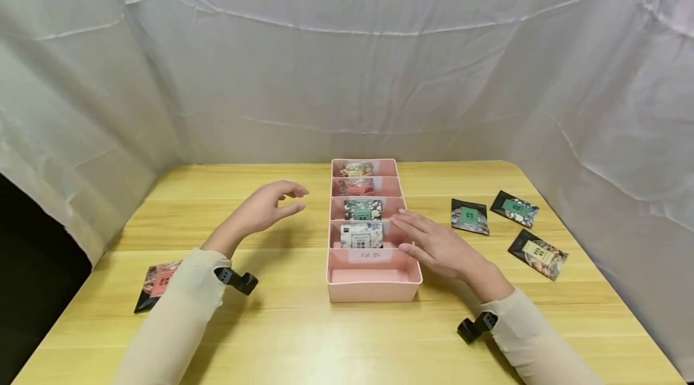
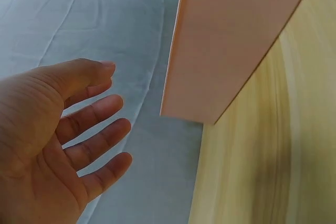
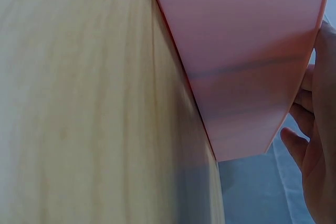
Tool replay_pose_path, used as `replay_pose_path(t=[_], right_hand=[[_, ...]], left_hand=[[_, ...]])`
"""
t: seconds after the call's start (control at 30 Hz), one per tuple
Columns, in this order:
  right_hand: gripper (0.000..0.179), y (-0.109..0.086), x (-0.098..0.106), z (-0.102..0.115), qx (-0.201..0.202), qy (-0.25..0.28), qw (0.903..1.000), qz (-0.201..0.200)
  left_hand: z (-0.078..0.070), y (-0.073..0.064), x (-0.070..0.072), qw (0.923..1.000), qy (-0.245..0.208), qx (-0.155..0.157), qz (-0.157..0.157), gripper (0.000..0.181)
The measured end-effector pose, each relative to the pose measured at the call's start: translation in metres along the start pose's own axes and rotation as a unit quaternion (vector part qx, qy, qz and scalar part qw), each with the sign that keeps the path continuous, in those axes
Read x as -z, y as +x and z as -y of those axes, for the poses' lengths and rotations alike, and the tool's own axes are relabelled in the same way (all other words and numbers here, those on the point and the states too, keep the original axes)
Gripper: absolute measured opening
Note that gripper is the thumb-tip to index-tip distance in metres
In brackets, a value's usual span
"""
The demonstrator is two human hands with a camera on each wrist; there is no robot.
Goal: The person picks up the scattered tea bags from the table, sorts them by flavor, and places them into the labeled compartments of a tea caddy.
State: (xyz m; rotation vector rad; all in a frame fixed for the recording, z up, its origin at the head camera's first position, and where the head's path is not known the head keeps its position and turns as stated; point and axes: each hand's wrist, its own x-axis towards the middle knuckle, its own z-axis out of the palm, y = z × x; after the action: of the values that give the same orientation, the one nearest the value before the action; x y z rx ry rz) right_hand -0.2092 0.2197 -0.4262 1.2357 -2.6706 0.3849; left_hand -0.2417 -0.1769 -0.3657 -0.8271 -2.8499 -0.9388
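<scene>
A pink divided box (image 1: 374,293) stands mid-table, its compartments in a row running away from me. Several printed sachets stand in the farther compartments, among them a white floral sachet (image 1: 361,236) and a green one (image 1: 363,209). The nearest compartment holds no sachet, and a label with writing sits on its back divider. My right hand (image 1: 436,246) is at the box's right rim, fingers extended over the edge. To the left of the box, my left hand (image 1: 265,209) hovers with relaxed, spread fingers and nothing in it; the left wrist view shows its bare palm (image 2: 42,166).
On the right lie three dark sachets: a green-labelled one (image 1: 470,216), another green one (image 1: 515,209) and a yellow-labelled one (image 1: 538,254). A red sachet (image 1: 157,282) lies at the left, partly behind my left sleeve. Pale cloth (image 1: 347,71) hangs behind the table.
</scene>
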Motion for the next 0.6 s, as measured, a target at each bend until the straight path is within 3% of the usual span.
replay_pose_path(t=[0.6], right_hand=[[0.055,-0.001,0.000,0.001,-0.004,0.006,1.0000,0.003]], left_hand=[[0.018,-0.062,0.022,0.9991,0.014,0.037,-0.016,0.045]])
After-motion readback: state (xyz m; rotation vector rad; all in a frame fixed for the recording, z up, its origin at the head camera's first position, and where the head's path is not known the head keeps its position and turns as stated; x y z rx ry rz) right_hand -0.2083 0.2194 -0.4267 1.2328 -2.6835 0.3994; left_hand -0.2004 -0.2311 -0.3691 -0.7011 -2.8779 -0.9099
